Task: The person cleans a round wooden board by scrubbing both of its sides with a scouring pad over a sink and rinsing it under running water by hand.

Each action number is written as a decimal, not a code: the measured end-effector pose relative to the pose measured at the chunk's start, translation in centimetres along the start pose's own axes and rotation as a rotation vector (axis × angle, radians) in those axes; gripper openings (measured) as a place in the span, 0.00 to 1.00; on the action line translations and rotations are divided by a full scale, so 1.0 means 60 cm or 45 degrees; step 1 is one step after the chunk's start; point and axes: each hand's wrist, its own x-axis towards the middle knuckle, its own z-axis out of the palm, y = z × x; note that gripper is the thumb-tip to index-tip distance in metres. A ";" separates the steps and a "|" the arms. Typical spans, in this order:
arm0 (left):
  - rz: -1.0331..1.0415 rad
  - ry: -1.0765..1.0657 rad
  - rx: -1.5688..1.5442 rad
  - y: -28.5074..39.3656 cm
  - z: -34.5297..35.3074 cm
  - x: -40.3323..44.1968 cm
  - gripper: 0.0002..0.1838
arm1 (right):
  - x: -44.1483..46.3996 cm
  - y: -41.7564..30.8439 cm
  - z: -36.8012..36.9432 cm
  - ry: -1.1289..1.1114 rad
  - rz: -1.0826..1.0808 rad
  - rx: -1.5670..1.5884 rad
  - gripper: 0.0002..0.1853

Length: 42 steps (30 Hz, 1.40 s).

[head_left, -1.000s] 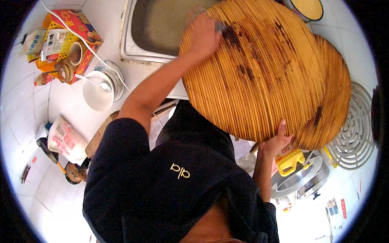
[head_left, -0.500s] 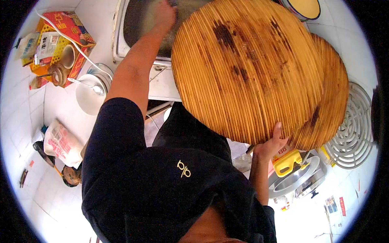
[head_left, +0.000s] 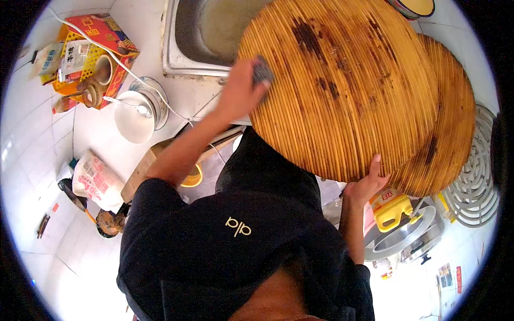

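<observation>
A large round wooden board with fine ridges and dark scorched stains is tilted in front of me. My right hand grips its near edge, thumb on top and fingers hidden beneath. My left hand is closed round a dark grey scouring pad, which is at the board's left edge; whether it presses on the wood I cannot tell. Behind the board on the right, a second round wooden board is partly covered.
A metal sink with cloudy water lies beyond my left hand. White bowls and a red box of packets stand on the left. To the right are a grey spiral rack, a yellow-handled bottle and a metal basin.
My left hand has come back from over the sink to the board's left edge with the scouring pad. My right hand keeps its hold; the whole view has shifted slightly.
</observation>
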 end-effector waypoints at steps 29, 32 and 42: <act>-0.494 0.173 0.600 -0.311 0.036 0.268 0.30 | -0.002 -0.040 -0.004 -0.111 -0.016 0.174 0.33; -0.582 0.083 0.662 -0.272 0.013 0.259 0.37 | 0.020 -0.045 -0.031 -0.170 0.044 0.140 0.33; -0.769 -0.501 -1.413 -0.176 -0.171 0.174 0.30 | 0.142 -0.026 -0.008 -0.451 0.298 0.074 0.29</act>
